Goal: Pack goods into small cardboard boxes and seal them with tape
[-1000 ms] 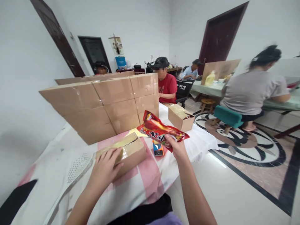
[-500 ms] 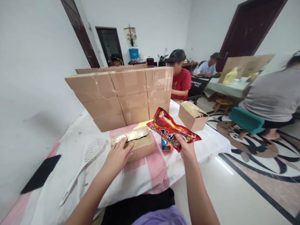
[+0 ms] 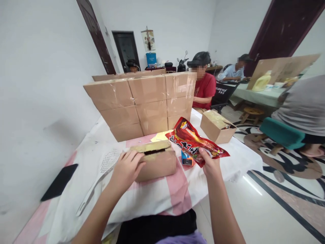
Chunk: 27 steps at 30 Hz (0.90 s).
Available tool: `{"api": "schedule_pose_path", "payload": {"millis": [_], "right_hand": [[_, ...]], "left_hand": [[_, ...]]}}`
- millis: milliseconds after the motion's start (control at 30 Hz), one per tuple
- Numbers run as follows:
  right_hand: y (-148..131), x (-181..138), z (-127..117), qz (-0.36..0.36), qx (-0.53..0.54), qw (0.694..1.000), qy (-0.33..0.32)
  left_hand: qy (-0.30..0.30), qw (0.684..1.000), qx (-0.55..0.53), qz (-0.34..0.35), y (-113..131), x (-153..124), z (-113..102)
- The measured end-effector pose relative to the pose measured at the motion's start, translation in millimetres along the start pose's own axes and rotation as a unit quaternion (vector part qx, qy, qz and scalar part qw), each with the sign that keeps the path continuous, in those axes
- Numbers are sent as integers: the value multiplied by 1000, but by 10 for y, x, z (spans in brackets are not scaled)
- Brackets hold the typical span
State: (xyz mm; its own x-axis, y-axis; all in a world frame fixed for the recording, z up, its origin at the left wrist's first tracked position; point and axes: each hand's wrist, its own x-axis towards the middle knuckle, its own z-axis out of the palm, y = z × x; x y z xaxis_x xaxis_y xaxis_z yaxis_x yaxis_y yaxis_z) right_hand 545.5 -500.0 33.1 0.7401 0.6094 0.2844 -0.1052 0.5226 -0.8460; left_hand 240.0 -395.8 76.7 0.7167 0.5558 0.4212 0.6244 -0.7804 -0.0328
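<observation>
My right hand [image 3: 211, 164] pinches the lower right end of a red snack packet [image 3: 194, 142] with large dark lettering, held tilted above the table. My left hand [image 3: 130, 164] is closed over the near left end of a small cardboard box [image 3: 158, 166], fingers curled on its top edge. A dark gap shows between the taped flaps on the box's top; its contents cannot be made out. Partly behind the packet lies a small blue and orange item [image 3: 187, 159]. A white slotted spatula [image 3: 108, 162] rests left of my left hand.
Stacked cardboard boxes [image 3: 149, 101] form a wall across the table's back. Another partly opened box [image 3: 218, 127] stands at the right. A dark flat pad [image 3: 59, 182] lies left on the white and pink cloth [image 3: 175, 195]. A person in red [image 3: 205, 89] sits beyond.
My left hand has shifted from lying on the box top to curling around its left end, and the box's top gap looks wider. My right hand still holds the packet. The view has turned slightly left.
</observation>
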Motion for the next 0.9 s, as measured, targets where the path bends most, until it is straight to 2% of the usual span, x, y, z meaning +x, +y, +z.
{"api": "schedule_pose_path", "payload": {"millis": [67, 133, 267, 367, 467, 600, 667, 733, 800, 833, 900], "right_hand": [[-56, 54, 2, -8, -2, 1000, -7], [-117, 126, 15, -19, -12, 999, -33], [-264, 248, 131, -11, -35, 993, -115], [-390, 275, 299, 13, -48, 985, -162], [-450, 281, 458, 37, -65, 975, -210], [-343, 326, 604, 77, -104, 948, -289], [-244, 356, 693, 88, -133, 927, -339], [-136, 376, 816, 96, -156, 906, -382], [-21, 389, 965, 106, -169, 890, -410], [40, 397, 1041, 111, -173, 886, -416], [166, 420, 1176, 112, -183, 879, -426]], "left_hand": [[-4, 999, 28, 22, 66, -104, -55], [-36, 998, 12, 43, 115, -200, -97], [-149, 980, -135, 14, 34, -167, -166], [-218, 943, -250, -21, -150, 59, -183], [-230, 904, -355, -67, -310, 311, -174], [-257, 807, -496, -191, -444, 550, -130], [-229, 768, -550, -233, -511, 620, -51], [-176, 739, -600, -251, -584, 649, 78], [-129, 724, -625, -263, -650, 631, 222], [-99, 731, -619, -270, -674, 605, 284], [-10, 776, -572, -263, -701, 525, 357]]}}
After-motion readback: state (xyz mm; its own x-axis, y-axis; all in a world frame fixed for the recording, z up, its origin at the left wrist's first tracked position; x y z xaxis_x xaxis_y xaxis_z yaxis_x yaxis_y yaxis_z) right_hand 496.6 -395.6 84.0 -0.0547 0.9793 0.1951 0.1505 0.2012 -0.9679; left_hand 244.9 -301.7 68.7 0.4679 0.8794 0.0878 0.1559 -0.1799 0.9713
